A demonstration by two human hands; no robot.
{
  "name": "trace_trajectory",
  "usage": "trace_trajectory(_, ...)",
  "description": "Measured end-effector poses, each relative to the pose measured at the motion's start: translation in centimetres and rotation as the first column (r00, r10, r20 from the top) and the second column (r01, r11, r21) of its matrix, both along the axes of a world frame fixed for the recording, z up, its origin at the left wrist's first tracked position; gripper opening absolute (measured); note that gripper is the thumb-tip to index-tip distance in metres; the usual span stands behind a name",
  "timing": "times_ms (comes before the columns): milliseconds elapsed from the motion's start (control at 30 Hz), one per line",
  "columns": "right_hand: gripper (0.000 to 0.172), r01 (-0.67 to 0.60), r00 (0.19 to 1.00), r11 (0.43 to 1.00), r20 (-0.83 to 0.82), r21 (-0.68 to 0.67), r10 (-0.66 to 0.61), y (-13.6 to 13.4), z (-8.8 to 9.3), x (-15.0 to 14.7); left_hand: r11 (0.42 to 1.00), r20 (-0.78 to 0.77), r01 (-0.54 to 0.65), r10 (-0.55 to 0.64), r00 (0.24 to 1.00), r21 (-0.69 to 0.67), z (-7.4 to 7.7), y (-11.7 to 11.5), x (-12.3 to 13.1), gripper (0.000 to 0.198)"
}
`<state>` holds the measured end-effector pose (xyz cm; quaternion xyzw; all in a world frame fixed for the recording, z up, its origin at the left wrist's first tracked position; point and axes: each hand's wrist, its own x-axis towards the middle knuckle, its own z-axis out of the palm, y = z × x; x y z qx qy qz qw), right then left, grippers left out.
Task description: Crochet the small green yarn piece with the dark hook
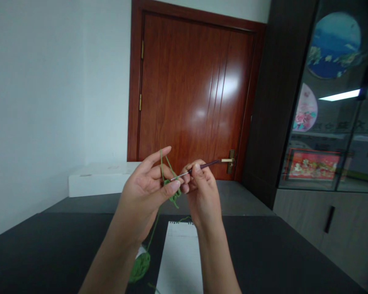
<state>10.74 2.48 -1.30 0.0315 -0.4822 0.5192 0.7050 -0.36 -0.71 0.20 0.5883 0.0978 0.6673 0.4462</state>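
Both hands are raised above a dark table (pixel 49 253). My left hand (pixel 147 185) pinches a small piece of green crochet work (pixel 173 196) between thumb and fingers, and green yarn (pixel 164 167) runs up over its raised forefinger. My right hand (pixel 199 183) is closed around a crochet hook (pixel 202 166) with a dark shaft and a pale wooden end. The hook's metal tip points left into the green stitches. A strand of yarn trails down to a green yarn ball (pixel 140 266) on the table, partly hidden by my left forearm.
A white notepad (pixel 180 261) lies on the table under my wrists. Behind stand a white box (pixel 101 179) on the floor, a closed red-brown door (pixel 193 94) and a dark glass-fronted cabinet (pixel 331 122) on the right.
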Motion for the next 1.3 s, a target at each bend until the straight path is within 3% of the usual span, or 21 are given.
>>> trace_trajectory(233,0.019,-0.049,0.999,0.997,0.001,0.060,0.049,0.0,-0.2,0.2,0.983,-0.051,0.167,-0.171,0.984,-0.078,0.3,-0.2,-0.6,0.078)
trace_trajectory(500,0.020,-0.037,0.999,0.997,0.027,0.066,0.035,0.0,-0.2,0.3,0.956,-0.053,0.276,-0.282,0.958,-0.102,0.0,0.1,-1.3,0.075)
trace_trajectory(1300,0.025,0.076,0.997,0.992,0.003,0.096,-0.077,-0.9,0.1,0.2,0.930,-0.051,0.355,-0.361,0.931,-0.095,-0.1,0.3,-1.5,0.069)
